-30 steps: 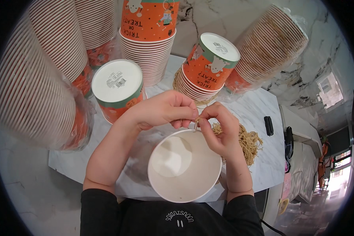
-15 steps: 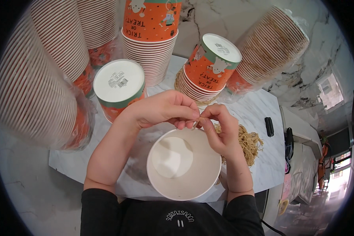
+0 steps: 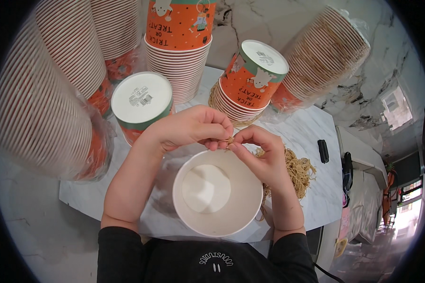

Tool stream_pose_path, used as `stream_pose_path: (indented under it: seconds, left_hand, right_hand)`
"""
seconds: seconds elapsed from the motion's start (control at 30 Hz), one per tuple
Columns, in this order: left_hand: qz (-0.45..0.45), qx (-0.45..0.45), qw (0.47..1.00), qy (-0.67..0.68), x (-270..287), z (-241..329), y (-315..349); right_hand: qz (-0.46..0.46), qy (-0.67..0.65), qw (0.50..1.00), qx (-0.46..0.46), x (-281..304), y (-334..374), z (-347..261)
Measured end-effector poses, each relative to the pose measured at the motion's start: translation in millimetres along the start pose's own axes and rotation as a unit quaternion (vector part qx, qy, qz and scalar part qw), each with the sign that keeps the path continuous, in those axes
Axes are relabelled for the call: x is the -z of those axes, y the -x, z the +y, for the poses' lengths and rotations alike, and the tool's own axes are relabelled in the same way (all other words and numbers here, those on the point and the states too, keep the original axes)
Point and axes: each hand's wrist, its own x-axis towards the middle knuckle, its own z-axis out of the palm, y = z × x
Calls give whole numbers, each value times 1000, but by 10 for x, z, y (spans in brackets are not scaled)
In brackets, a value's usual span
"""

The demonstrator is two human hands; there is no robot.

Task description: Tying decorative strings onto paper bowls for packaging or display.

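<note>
Cord at the fingertips: your tan cord [image 3: 230, 140] sits pinched where your two hands meet, just above the far rim of the open bucket [image 3: 241, 210]; its short visible part looks bunched, with a bit reaching left, so its long axis is hard to read.
Left hand: your left hand [image 3: 197, 128] comes in from the left, its thumb and forefinger closed together at the cord, the other fingers curled under.
Right hand: your right hand [image 3: 259, 152] comes in from the right, thumb and forefinger nearly closed on the cord; its thumb passes over the far right rim.
Nearer hand: both are at the cord; only the right is beside the cord bundle [image 3: 299, 174], which lies to its right.
Bucket: its mouth faces up, between your forearms, at the near side of the table [image 3: 316, 203].
Cord and rim: you cannot tell here whether the cord passes through the bucket wall; your fingers cover it.
Far side: an upturned bucket [image 3: 141, 97] stands left of your left wrist.
</note>
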Motion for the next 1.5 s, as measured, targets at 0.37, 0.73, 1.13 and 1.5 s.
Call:
stream_pose_path:
  seconds: [0.37, 0.73, 1.13, 1.5]
  left_hand:
    - [21, 1, 999, -37, 45, 24, 46]
    - [30, -35, 997, -55, -36, 71, 79]
    - [65, -37, 973, -217, 21, 118, 145]
    - [77, -115, 957, -255, -6, 108, 158]
  right_hand:
    - [-25, -54, 998, -33, 15, 18, 9]
    - [-23, -77, 995, -51, 14, 19, 33]
    - [-59, 39, 997, -26, 40, 10, -41]
    - [-62, 23, 997, 26, 67, 3, 14]
